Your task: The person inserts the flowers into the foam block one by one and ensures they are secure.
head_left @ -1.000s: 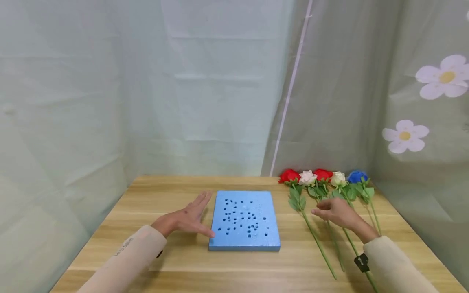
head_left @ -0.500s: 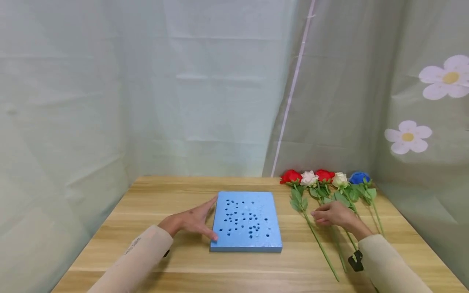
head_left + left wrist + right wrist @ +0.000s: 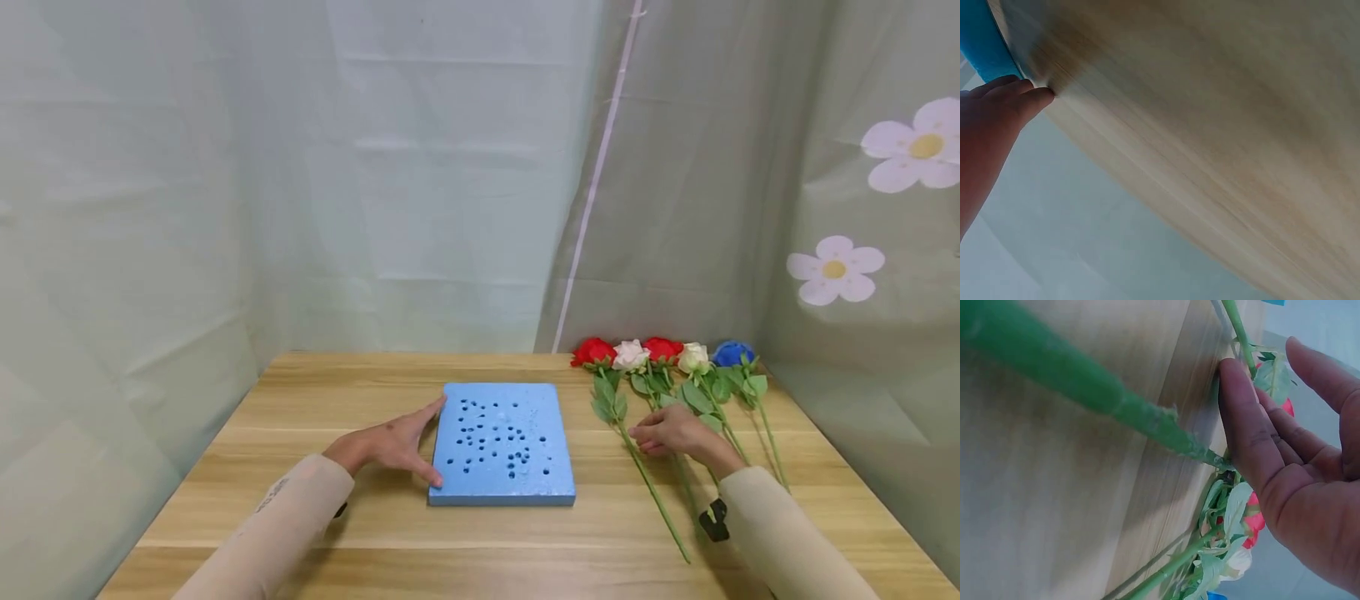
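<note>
In the head view my left hand [image 3: 393, 442] lies along the left side of a blue foam block [image 3: 498, 417] pierced with many small holes. Its fingers and thumb are spread, the thumb at the near left corner. The left wrist view shows those fingers against the blue edge. My right hand [image 3: 678, 433] hovers low among artificial roses, fingertips beside the stem of the leftmost red rose [image 3: 594, 352]. In the right wrist view its fingers [image 3: 1244, 406] are extended, the thumb apart, and nothing is gripped. Whether a fingertip touches that stem [image 3: 1239, 334], I cannot tell.
Beside the leftmost rose lie a pale pink rose [image 3: 631, 356], another red rose [image 3: 663, 349], a cream rose [image 3: 693, 359] and a blue rose [image 3: 732, 354], stems toward me. Cloth curtains [image 3: 450, 208] border the wooden table [image 3: 360, 533] at the back and sides.
My left hand has moved right until it meets the foam block's side. My right hand has shifted left toward the leftmost red rose's stem. Block and roses stay put.
</note>
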Available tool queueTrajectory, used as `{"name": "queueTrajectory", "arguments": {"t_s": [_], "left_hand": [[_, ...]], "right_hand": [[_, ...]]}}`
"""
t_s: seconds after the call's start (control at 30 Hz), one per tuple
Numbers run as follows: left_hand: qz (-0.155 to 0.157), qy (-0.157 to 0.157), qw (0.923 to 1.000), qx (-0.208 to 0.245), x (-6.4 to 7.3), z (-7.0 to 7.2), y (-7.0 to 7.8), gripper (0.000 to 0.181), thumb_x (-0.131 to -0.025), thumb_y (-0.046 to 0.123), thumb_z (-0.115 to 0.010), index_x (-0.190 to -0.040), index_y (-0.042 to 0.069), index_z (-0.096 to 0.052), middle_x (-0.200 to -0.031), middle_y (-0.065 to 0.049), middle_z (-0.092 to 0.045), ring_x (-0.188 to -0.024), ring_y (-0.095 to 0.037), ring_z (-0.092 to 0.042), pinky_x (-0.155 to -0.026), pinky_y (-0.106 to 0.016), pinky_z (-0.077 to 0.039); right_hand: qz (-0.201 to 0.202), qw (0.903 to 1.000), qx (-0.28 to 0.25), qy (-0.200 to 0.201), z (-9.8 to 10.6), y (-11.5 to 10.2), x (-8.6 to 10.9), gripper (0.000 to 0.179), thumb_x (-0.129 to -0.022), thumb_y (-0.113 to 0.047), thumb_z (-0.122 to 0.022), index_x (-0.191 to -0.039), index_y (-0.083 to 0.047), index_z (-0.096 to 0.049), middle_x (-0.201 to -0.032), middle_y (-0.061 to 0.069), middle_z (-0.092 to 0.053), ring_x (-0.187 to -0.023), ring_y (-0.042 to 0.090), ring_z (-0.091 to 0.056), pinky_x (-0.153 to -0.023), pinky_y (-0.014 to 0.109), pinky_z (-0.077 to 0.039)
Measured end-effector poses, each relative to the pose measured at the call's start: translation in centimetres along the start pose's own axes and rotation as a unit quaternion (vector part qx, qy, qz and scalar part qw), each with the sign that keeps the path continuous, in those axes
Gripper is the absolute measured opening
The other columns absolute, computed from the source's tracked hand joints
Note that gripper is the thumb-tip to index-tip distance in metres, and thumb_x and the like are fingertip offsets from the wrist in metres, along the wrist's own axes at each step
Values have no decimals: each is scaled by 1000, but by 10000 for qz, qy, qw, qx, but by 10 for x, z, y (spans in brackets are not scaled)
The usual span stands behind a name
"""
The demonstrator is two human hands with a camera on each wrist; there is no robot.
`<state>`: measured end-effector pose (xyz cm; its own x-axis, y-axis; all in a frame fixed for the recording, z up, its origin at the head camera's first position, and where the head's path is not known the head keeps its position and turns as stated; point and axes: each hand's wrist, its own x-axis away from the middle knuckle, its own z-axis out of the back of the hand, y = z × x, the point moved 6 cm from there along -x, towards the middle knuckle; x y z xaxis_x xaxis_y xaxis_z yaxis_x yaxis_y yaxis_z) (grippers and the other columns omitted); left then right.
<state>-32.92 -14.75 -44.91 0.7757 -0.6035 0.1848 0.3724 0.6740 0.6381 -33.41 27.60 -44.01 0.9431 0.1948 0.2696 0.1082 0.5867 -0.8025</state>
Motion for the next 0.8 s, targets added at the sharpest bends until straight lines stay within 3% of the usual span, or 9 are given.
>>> {"name": "queueTrajectory", "arguments": {"t_s": [0.2, 0.6, 0.8], "left_hand": [[66, -7, 9999, -116, -2, -2, 0, 133, -69, 53, -88, -160, 5, -5, -166, -14, -8, -151, -31, -13, -120, -50, -18], [339, -11, 9994, 96, -4, -2, -4, 127, -68, 54, -88, -161, 10, -14, -166, -11, -14, -151, -30, -16, -120, -50, -19], [270, -42, 9995, 144, -2, -1, -8, 125, -68, 51, -90, -161, 12, -15, -166, -11, -15, -151, -31, -17, -120, -51, -20]], "right_hand": [[64, 9999, -39, -114, -3, 0, -2, 37, -94, -12, -69, -113, 19, -63, -91, 14, -72, -82, 19, -70, -73, 35, -61], [-220, 9997, -139, 20, -9, 2, -10, 25, -89, -8, -73, -103, 13, -70, -85, 9, -71, -77, 18, -69, -71, 35, -61], [-465, 9987, -90, 183, -9, 3, -14, 21, -84, -7, -79, -97, 7, -71, -80, 8, -69, -70, 15, -67, -66, 32, -60]]}}
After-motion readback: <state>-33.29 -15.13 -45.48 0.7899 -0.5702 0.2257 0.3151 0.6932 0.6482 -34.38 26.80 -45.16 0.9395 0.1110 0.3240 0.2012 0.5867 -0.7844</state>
